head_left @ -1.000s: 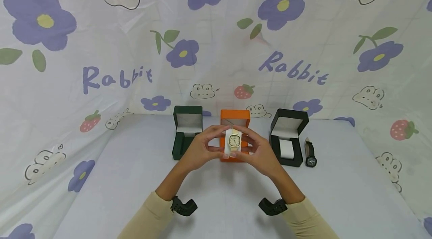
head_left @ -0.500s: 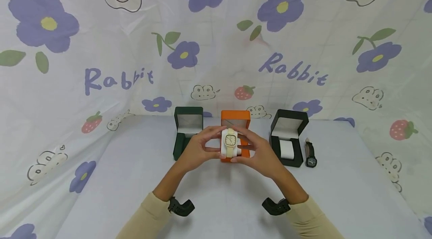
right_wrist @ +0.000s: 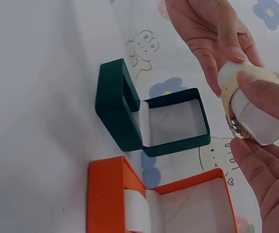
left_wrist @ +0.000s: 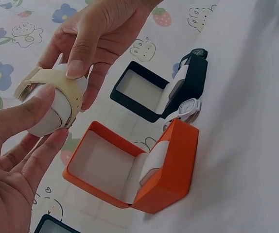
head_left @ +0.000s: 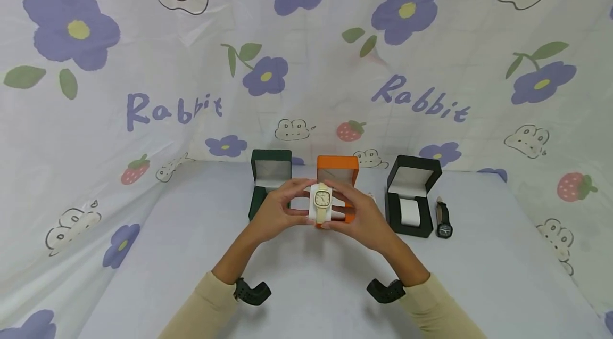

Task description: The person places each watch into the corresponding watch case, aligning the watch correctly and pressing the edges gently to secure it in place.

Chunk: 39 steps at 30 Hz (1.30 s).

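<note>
A cream-strapped watch (head_left: pixel 323 199) with a squarish face is wrapped round a white cushion (left_wrist: pixel 49 114), held up in front of the orange box (head_left: pixel 337 162). My left hand (head_left: pixel 274 215) pinches one end of the cushion, its thumb pressing close to the strap in the left wrist view. From the other side my right hand (head_left: pixel 362 220) pinches the opposite end, thumb on the strap's edge. The strap's buckle (right_wrist: pixel 234 127) shows underneath in the right wrist view. Behind my left hand stands an opened green box (head_left: pixel 271 157), partly hidden.
An opened black box (head_left: pixel 412 163) with a white cushion (head_left: pixel 409 212) stands on the right, a black watch (head_left: pixel 444 219) lying beside it. A white watch (left_wrist: pixel 188 109) rests between the orange and black boxes. The orange box also holds a cushion (left_wrist: pixel 155 158).
Both hands have shifted a little to the left with the watch and cushion, away from the orange box's middle. The grip stays the same, and the boxes keep their places.
</note>
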Tool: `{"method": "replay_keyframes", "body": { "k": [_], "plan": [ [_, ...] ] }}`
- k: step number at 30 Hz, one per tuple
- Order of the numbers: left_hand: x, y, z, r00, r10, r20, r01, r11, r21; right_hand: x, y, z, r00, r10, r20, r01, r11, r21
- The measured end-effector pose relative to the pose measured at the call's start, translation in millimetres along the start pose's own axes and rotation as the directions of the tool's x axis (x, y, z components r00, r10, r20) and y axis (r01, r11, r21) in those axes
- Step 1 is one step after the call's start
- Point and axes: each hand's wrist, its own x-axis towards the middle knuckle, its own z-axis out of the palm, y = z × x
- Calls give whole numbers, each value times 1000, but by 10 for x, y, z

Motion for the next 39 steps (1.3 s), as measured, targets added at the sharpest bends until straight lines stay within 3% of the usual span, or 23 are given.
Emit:
{"method": "replay_keyframes", "body": {
  "k": [8, 15, 32, 39],
  "plan": [
    [-39, -38, -65, 999, -28, -21, 28, 1000, 8, 36, 58, 84, 999, 27, -19, -25, 998, 65],
    [-98, -71, -147, 997, -61, -47, 64, 995, 71, 82, 71, 136, 999, 34, -20, -34, 999, 12],
    [-182, -228, -413, 989, -123, -77, 125, 992, 16, 309, 192, 344, 999, 54, 8, -53, 994, -95],
    [-220, -275, -532, 988, -129, -88, 133, 990, 46, 421, 199, 435, 1000, -1, 15, 2, 997, -73]
  ]
}}
